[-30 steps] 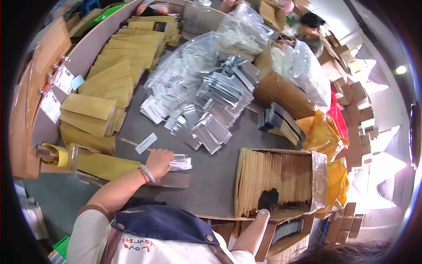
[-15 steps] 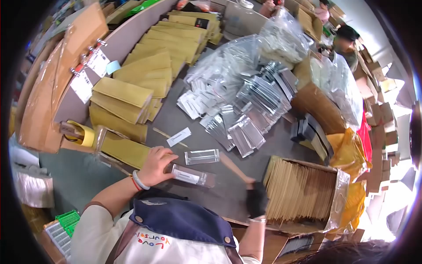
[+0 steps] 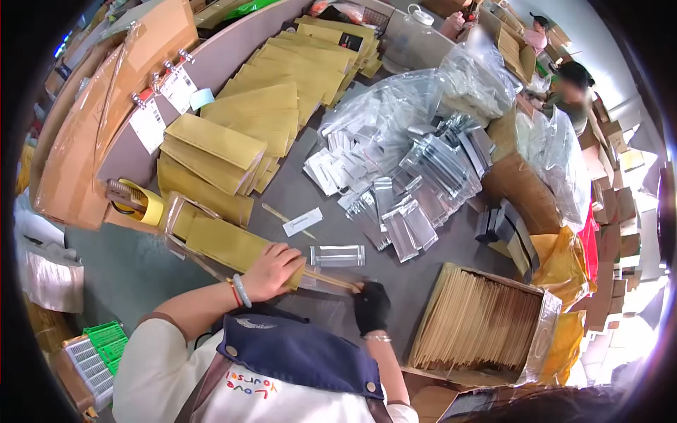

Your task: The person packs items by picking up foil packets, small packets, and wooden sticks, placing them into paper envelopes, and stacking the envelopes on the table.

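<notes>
My left hand (image 3: pixel 273 273) is closed over the right end of a long gold-yellow paper envelope (image 3: pixel 226 243). My right hand (image 3: pixel 371 307), in a black glove with fingertips showing, pinches the end of a thin wooden stick (image 3: pixel 335 282). The stick's other end reaches the envelope end beside my left fingers; whether it is inside cannot be made out. A clear plastic packet (image 3: pixel 317 299) lies below the stick, partly hidden. Just beyond my hands are another clear packet (image 3: pixel 337 255) and a white label card (image 3: pixel 302 221).
Gold-yellow envelopes (image 3: pixel 261 106) overlap in a pile at the back left. Clear packets (image 3: pixel 409 225) are heaped centre right. A carton of tightly packed thin tan strips (image 3: pixel 479 324) stands at right. A yellow tape dispenser (image 3: pixel 137 204) sits left. Another person (image 3: pixel 571 99) is at back right.
My right hand has brought the wooden stick leftward to my left hand. My left hand, formerly on a labelled clear packet, now grips the envelope's end. The view has shifted slightly.
</notes>
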`<state>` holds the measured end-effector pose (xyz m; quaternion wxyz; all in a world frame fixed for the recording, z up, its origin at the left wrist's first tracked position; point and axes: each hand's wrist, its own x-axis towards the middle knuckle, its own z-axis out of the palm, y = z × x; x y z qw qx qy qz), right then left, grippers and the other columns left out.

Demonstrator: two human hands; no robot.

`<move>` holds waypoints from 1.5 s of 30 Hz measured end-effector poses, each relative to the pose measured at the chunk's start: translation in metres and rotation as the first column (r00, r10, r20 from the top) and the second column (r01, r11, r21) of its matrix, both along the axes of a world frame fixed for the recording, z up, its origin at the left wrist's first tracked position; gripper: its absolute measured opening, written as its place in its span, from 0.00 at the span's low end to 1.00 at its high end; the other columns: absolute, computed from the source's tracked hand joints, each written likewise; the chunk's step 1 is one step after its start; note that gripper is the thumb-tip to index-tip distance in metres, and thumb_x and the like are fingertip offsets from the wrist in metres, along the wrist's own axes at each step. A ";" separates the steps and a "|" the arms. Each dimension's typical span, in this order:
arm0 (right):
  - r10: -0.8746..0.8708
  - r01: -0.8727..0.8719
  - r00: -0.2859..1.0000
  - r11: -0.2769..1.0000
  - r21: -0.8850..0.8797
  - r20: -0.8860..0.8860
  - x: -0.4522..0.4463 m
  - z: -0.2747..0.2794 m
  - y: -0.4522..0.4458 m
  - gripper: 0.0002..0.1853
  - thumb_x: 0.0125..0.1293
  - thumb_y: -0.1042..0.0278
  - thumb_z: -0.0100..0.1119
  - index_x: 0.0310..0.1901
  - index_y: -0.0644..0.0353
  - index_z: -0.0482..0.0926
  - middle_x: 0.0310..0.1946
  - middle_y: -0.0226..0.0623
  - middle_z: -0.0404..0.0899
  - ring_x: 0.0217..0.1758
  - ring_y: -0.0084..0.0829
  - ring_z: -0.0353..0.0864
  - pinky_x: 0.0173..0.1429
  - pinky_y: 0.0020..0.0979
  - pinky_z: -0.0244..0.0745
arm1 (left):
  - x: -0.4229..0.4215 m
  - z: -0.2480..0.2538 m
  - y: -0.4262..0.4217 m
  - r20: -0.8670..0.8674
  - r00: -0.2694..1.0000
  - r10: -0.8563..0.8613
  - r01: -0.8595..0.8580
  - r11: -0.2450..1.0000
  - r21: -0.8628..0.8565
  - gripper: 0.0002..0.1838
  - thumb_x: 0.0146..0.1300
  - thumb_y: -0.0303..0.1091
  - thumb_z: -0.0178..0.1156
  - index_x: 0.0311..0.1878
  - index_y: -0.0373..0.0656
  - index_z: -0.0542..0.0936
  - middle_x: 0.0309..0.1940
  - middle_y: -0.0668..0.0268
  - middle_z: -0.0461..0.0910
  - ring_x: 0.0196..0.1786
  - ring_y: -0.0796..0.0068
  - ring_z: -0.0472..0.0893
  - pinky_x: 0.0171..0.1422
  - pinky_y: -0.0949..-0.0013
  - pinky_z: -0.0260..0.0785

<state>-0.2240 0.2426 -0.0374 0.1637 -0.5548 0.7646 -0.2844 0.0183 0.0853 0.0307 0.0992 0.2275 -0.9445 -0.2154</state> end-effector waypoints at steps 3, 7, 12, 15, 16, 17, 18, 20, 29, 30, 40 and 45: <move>0.024 -0.011 0.891 0.999 -0.032 0.453 0.062 0.012 -0.040 0.14 0.55 0.72 0.66 0.45 0.58 0.80 0.36 0.42 0.81 0.40 0.43 0.81 0.45 0.38 0.76 | -0.010 -0.001 0.000 0.059 0.998 -0.024 0.026 0.999 -0.035 0.35 0.42 0.40 0.72 0.58 0.46 0.76 0.56 0.61 0.71 0.58 0.60 0.70 0.63 0.57 0.61; 0.208 -0.149 0.948 0.959 -0.242 0.239 0.055 0.039 -0.053 0.29 0.50 0.53 0.71 0.53 0.55 0.75 0.41 0.42 0.79 0.39 0.44 0.80 0.42 0.40 0.73 | -0.010 -0.013 -0.003 0.032 0.999 -0.039 0.046 0.962 -0.270 0.23 0.51 0.36 0.62 0.53 0.61 0.79 0.54 0.61 0.73 0.55 0.58 0.72 0.59 0.56 0.64; 0.355 -0.322 0.933 0.897 0.302 -0.060 0.033 0.074 -0.052 0.33 0.43 0.46 0.75 0.49 0.55 0.77 0.40 0.39 0.79 0.45 0.43 0.79 0.51 0.44 0.70 | -0.010 0.035 -0.028 0.171 0.960 -0.221 0.244 0.961 -0.128 0.08 0.48 0.32 0.60 0.34 0.54 0.80 0.40 0.63 0.73 0.45 0.59 0.73 0.47 0.56 0.66; 0.155 -0.143 0.984 0.982 0.127 -0.088 0.015 0.081 -0.036 0.30 0.43 0.50 0.76 0.47 0.54 0.77 0.40 0.39 0.79 0.45 0.45 0.78 0.49 0.44 0.71 | 0.005 0.071 -0.095 0.036 0.990 -0.135 0.139 0.983 -0.123 0.07 0.45 0.29 0.59 0.31 0.47 0.78 0.40 0.59 0.74 0.44 0.53 0.74 0.47 0.53 0.68; 0.018 -0.010 0.991 0.998 0.062 -0.136 0.013 0.085 -0.032 0.30 0.43 0.51 0.76 0.47 0.54 0.77 0.40 0.39 0.79 0.45 0.45 0.78 0.48 0.45 0.71 | 0.011 0.080 -0.118 -0.096 0.991 -0.093 0.063 0.959 -0.276 0.07 0.44 0.26 0.60 0.30 0.44 0.77 0.45 0.55 0.74 0.49 0.49 0.74 0.50 0.51 0.69; 0.018 -0.010 0.991 0.998 0.060 -0.131 0.013 0.087 -0.029 0.30 0.43 0.51 0.76 0.47 0.54 0.77 0.40 0.39 0.79 0.45 0.45 0.78 0.48 0.45 0.71 | 0.019 0.091 -0.126 -0.116 0.991 0.062 -0.109 0.885 -0.452 0.12 0.43 0.23 0.60 0.35 0.44 0.79 0.53 0.51 0.73 0.53 0.46 0.74 0.56 0.50 0.69; 0.030 -0.013 0.984 0.995 0.096 -0.174 0.012 0.088 -0.026 0.30 0.43 0.50 0.76 0.47 0.54 0.77 0.40 0.39 0.79 0.45 0.45 0.78 0.49 0.44 0.71 | 0.032 0.076 -0.133 -0.095 0.970 0.225 -0.234 0.745 -0.625 0.18 0.44 0.23 0.62 0.42 0.45 0.80 0.58 0.49 0.71 0.57 0.46 0.72 0.62 0.48 0.66; 0.037 -0.009 0.974 0.992 0.125 -0.222 0.012 0.087 -0.024 0.30 0.44 0.50 0.76 0.48 0.54 0.77 0.39 0.39 0.79 0.46 0.45 0.78 0.50 0.44 0.70 | 0.029 0.058 -0.100 -0.222 0.907 0.359 -0.407 0.883 -0.233 0.21 0.49 0.29 0.65 0.50 0.43 0.78 0.56 0.53 0.70 0.59 0.48 0.71 0.64 0.47 0.63; 0.235 -0.189 0.956 0.951 0.243 -0.178 0.026 0.092 -0.024 0.32 0.45 0.46 0.73 0.49 0.55 0.76 0.40 0.36 0.78 0.46 0.40 0.77 0.56 0.43 0.63 | 0.028 -0.042 -0.007 -0.056 0.839 0.542 -0.523 0.830 0.194 0.52 0.39 0.52 0.77 0.67 0.38 0.66 0.68 0.50 0.62 0.72 0.47 0.57 0.74 0.42 0.44; 0.262 -0.217 0.944 0.951 0.219 -0.202 0.027 0.089 -0.023 0.31 0.46 0.45 0.72 0.49 0.56 0.75 0.40 0.36 0.78 0.46 0.40 0.77 0.56 0.43 0.63 | 0.028 -0.042 -0.008 -0.058 0.836 0.545 -0.526 0.828 0.194 0.52 0.39 0.52 0.77 0.67 0.38 0.66 0.68 0.50 0.62 0.72 0.47 0.57 0.74 0.42 0.44; 0.386 -0.387 0.921 0.922 -0.013 -0.061 0.093 0.056 -0.082 0.31 0.47 0.47 0.71 0.50 0.57 0.77 0.44 0.39 0.77 0.48 0.41 0.76 0.53 0.46 0.65 | 0.025 -0.024 -0.015 -0.060 0.881 0.470 -0.448 0.867 0.219 0.44 0.43 0.48 0.76 0.64 0.41 0.70 0.64 0.53 0.66 0.69 0.50 0.62 0.74 0.43 0.45; 0.083 -0.091 0.993 0.990 -0.109 -0.084 0.021 0.056 -0.045 0.30 0.45 0.54 0.75 0.51 0.57 0.78 0.50 0.41 0.79 0.54 0.46 0.76 0.58 0.44 0.67 | -0.030 -0.038 -0.050 -0.139 0.845 0.517 -0.520 0.854 0.011 0.18 0.49 0.41 0.72 0.42 0.49 0.78 0.41 0.64 0.75 0.49 0.58 0.73 0.51 0.54 0.62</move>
